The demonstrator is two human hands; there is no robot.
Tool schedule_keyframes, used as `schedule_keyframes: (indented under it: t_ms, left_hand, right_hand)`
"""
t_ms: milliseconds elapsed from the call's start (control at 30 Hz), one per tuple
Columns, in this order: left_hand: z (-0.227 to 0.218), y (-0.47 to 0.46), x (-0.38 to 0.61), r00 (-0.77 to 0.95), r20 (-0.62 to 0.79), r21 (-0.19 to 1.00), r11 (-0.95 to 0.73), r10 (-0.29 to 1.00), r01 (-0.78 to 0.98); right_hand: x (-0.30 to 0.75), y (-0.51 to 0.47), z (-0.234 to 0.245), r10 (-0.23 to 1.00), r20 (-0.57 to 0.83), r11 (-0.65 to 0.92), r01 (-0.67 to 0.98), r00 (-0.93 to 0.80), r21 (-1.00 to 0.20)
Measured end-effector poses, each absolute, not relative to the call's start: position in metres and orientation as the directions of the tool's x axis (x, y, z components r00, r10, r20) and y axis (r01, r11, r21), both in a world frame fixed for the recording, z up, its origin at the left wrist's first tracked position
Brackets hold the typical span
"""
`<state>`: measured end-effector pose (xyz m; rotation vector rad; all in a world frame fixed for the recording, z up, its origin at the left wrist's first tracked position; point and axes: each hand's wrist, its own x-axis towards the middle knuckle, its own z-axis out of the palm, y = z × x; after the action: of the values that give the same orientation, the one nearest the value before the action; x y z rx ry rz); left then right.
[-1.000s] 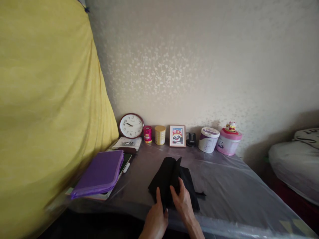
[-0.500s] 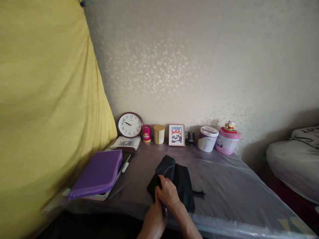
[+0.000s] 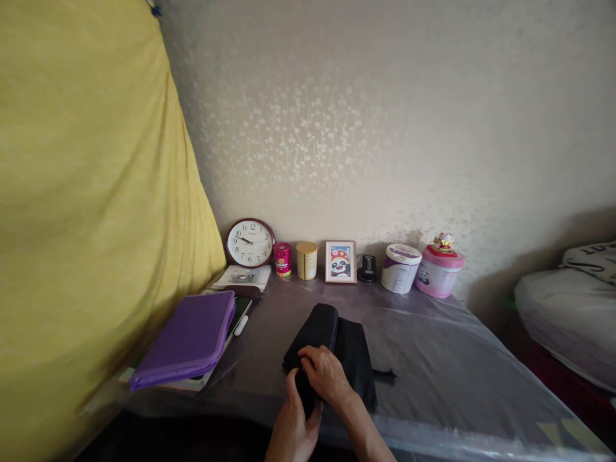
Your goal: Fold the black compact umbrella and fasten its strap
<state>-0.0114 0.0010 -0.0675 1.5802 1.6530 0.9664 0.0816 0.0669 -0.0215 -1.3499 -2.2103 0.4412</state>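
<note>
A black cloth (image 3: 337, 340), folded into a thick bundle, lies near the front edge of a plastic-covered table (image 3: 433, 359). My left hand (image 3: 293, 420) grips the near end of the bundle from below, thumb up on it. My right hand (image 3: 325, 373) lies over the same end, fingers curled and pressing the fold down. A thin black strap (image 3: 385, 373) sticks out of the cloth to the right.
A purple zip case (image 3: 187, 340) lies on papers at the left, beside a yellow curtain (image 3: 86, 224). Along the wall stand a clock (image 3: 249, 242), a red tin (image 3: 282, 258), a yellow tin (image 3: 307, 260), a panda picture (image 3: 341, 262), a white tub (image 3: 401, 268) and a pink tub (image 3: 440, 273). Bedding (image 3: 568, 321) lies at the right.
The raised flap of the black cloth has been folded down to the left into a rolled bundle. My right hand moved left over my left hand and now presses the near end.
</note>
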Motion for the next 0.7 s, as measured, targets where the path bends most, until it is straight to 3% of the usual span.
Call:
schedule_keyframes:
  t_ms: [67,167,300,400,533,700]
  left_hand:
    - [-0.064,0.001,-0.013,-0.004,0.040,0.857,-0.032,0.999,0.514]
    - [-0.061,0.004,-0.013,0.073,-0.078,0.827,0.024,0.994,0.562]
    - [-0.065,0.008,-0.010,0.037,-0.196,0.754,0.127,0.980,0.645]
    - [-0.070,0.010,-0.009,0.045,-0.208,0.719,0.122,0.977,0.684]
    - [-0.072,0.011,-0.009,0.064,-0.202,0.699,0.098,0.977,0.709]
    - [-0.072,0.014,-0.008,0.019,-0.300,0.647,0.189,0.954,0.739]
  right_hand:
    - [0.082,0.069,-0.023,0.891,0.252,0.454,0.731,-0.378,-0.509]
    - [0.084,0.070,-0.024,0.892,0.245,0.452,0.732,-0.379,-0.511]
    - [0.090,0.067,-0.021,0.863,0.268,0.501,0.652,-0.429,-0.569]
    - [0.097,0.064,-0.017,0.809,0.352,0.582,0.561,-0.471,-0.589]
    - [0.107,0.071,-0.018,0.730,0.422,0.682,0.528,-0.538,-0.506]
    - [0.110,0.107,-0.024,0.696,0.396,0.718,0.571,-0.599,-0.398]
